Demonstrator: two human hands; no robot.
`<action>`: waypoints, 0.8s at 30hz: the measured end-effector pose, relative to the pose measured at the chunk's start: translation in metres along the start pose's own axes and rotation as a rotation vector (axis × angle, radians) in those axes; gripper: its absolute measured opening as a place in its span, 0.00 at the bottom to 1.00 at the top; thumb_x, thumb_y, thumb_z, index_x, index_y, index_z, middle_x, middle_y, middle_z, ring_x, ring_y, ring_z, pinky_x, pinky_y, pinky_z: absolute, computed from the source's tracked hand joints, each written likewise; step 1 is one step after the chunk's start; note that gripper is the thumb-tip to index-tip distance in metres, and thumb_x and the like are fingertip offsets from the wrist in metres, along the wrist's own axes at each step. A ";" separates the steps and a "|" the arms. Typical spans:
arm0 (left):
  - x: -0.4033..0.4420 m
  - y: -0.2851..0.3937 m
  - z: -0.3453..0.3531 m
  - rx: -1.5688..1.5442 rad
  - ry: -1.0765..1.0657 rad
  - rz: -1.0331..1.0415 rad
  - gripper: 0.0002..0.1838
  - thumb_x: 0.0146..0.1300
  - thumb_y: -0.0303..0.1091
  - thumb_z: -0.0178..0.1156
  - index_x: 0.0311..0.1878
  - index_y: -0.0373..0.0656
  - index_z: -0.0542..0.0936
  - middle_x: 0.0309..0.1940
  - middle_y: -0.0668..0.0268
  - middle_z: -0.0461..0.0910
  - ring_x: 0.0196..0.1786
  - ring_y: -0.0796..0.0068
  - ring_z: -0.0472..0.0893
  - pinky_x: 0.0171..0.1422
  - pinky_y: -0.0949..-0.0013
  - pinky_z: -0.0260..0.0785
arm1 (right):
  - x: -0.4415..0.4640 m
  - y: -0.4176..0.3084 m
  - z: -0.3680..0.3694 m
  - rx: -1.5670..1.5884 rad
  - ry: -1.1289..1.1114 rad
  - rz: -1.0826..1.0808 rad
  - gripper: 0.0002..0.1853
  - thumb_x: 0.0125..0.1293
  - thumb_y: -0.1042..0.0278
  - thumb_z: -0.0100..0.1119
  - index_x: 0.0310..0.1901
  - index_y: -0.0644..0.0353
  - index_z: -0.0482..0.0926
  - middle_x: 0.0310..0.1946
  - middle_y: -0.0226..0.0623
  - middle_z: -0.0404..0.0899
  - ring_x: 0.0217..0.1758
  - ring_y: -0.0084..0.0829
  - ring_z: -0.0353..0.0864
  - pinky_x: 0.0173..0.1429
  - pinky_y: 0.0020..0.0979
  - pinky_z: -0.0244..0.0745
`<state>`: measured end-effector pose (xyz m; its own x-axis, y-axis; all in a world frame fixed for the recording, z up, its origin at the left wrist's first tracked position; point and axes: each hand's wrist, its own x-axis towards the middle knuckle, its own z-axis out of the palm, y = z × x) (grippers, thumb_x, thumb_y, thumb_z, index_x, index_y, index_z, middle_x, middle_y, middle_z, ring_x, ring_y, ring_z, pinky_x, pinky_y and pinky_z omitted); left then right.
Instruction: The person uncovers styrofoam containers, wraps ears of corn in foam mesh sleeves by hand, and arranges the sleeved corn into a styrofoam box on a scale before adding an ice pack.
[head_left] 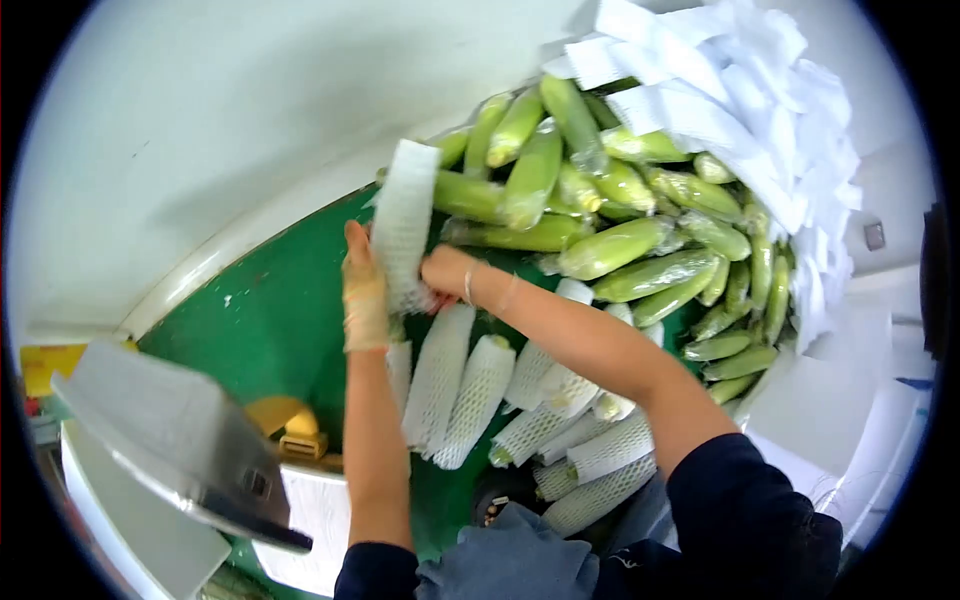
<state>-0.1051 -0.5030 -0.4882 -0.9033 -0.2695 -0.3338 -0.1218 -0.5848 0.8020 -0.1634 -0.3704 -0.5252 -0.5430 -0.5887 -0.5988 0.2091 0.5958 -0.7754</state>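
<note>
A white foam net sleeve (405, 225) stands between my hands over the green surface, its upper part looking flat. My left hand (362, 285), with a beige covering at the palm and wrist, grips the sleeve's left side; its fingers are partly hidden behind it. At the lower right edge of the sleeve, my right hand (448, 274) is closed in a pinch. Whether a corn cob is inside this sleeve I cannot tell. Just below lie several corn cobs in foam net sleeves (474, 400), side by side.
Plastic-wrapped corn cobs (615, 248) are heaped at the back right. Loose white foam sleeves (740, 110) pile up behind them. A grey metal-looking box (185, 430) juts in at the lower left, near a yellow tape dispenser (298, 432). A pale wall (230, 120) borders the green surface (270, 300).
</note>
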 end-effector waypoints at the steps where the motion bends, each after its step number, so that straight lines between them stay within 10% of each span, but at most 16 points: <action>1: -0.015 0.011 -0.001 0.219 0.052 -0.037 0.25 0.67 0.51 0.51 0.50 0.36 0.75 0.37 0.66 0.78 0.35 0.76 0.76 0.42 0.73 0.70 | -0.066 -0.053 -0.014 0.309 -0.118 0.173 0.18 0.63 0.61 0.47 0.33 0.70 0.80 0.25 0.42 0.82 0.24 0.33 0.79 0.31 0.31 0.75; 4: -0.051 0.041 -0.007 0.233 -0.176 -0.144 0.31 0.57 0.52 0.62 0.53 0.33 0.73 0.39 0.62 0.79 0.38 0.73 0.78 0.43 0.71 0.71 | -0.121 -0.095 -0.071 -0.635 -0.114 -0.253 0.16 0.62 0.59 0.50 0.35 0.62 0.82 0.28 0.43 0.83 0.32 0.34 0.82 0.37 0.35 0.76; 7: -0.076 0.028 -0.004 0.788 0.004 0.152 0.35 0.53 0.52 0.64 0.55 0.32 0.71 0.42 0.59 0.79 0.42 0.67 0.79 0.47 0.69 0.71 | -0.121 -0.121 -0.153 -1.475 0.705 -0.390 0.20 0.52 0.67 0.60 0.48 0.59 0.76 0.36 0.42 0.80 0.43 0.41 0.80 0.43 0.40 0.75; 9: -0.087 0.034 0.003 1.103 -0.030 0.055 0.38 0.50 0.54 0.65 0.57 0.34 0.71 0.47 0.55 0.78 0.47 0.62 0.78 0.52 0.66 0.70 | -0.108 -0.148 -0.213 -1.896 0.804 -0.098 0.30 0.52 0.73 0.60 0.60 0.55 0.66 0.57 0.42 0.68 0.63 0.42 0.66 0.59 0.41 0.67; 14: -0.078 0.029 0.015 1.547 -0.226 0.009 0.40 0.46 0.55 0.65 0.60 0.39 0.72 0.51 0.54 0.77 0.53 0.57 0.77 0.59 0.63 0.68 | -0.098 -0.156 -0.255 -2.370 0.352 0.011 0.18 0.54 0.72 0.58 0.50 0.51 0.78 0.43 0.30 0.77 0.56 0.33 0.69 0.60 0.40 0.62; 16: -0.073 0.022 0.007 1.576 -0.256 0.062 0.37 0.49 0.51 0.65 0.59 0.39 0.72 0.50 0.56 0.77 0.50 0.56 0.77 0.58 0.62 0.69 | -0.128 -0.172 -0.204 -1.987 0.530 -0.737 0.23 0.50 0.73 0.60 0.50 0.46 0.77 0.40 0.28 0.77 0.51 0.29 0.72 0.57 0.34 0.63; 19: -0.073 0.022 0.007 1.216 0.056 0.429 0.24 0.60 0.40 0.61 0.56 0.38 0.74 0.49 0.58 0.79 0.48 0.62 0.79 0.54 0.65 0.71 | -0.168 -0.178 -0.101 -0.873 0.344 -1.116 0.26 0.52 0.76 0.54 0.56 0.52 0.70 0.38 0.38 0.75 0.43 0.36 0.75 0.47 0.35 0.70; 20: -0.075 0.026 0.015 1.221 0.063 0.428 0.24 0.60 0.40 0.61 0.56 0.38 0.74 0.49 0.58 0.79 0.48 0.62 0.79 0.54 0.65 0.71 | -0.169 -0.176 -0.083 -0.635 0.261 -1.051 0.23 0.54 0.76 0.51 0.55 0.55 0.70 0.37 0.42 0.75 0.37 0.39 0.76 0.42 0.37 0.73; 22: -0.075 0.037 0.022 0.136 0.022 0.227 0.20 0.63 0.35 0.58 0.56 0.36 0.73 0.48 0.60 0.79 0.48 0.69 0.78 0.54 0.67 0.71 | -0.133 -0.139 -0.056 0.061 0.055 -0.675 0.16 0.61 0.74 0.54 0.52 0.59 0.71 0.33 0.39 0.77 0.28 0.28 0.77 0.33 0.30 0.75; 24: -0.075 0.036 0.038 0.228 -0.017 0.399 0.17 0.65 0.29 0.56 0.56 0.38 0.73 0.47 0.63 0.77 0.48 0.74 0.75 0.54 0.71 0.69 | -0.099 -0.110 -0.036 0.491 -0.016 -0.376 0.14 0.64 0.72 0.57 0.50 0.64 0.70 0.35 0.36 0.77 0.37 0.27 0.79 0.43 0.30 0.78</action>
<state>-0.0575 -0.4748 -0.4154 -0.9044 -0.4256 0.0305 0.1515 -0.2535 0.9554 -0.1618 -0.3583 -0.3734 -0.6406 -0.7203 -0.2663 0.3580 0.0266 -0.9333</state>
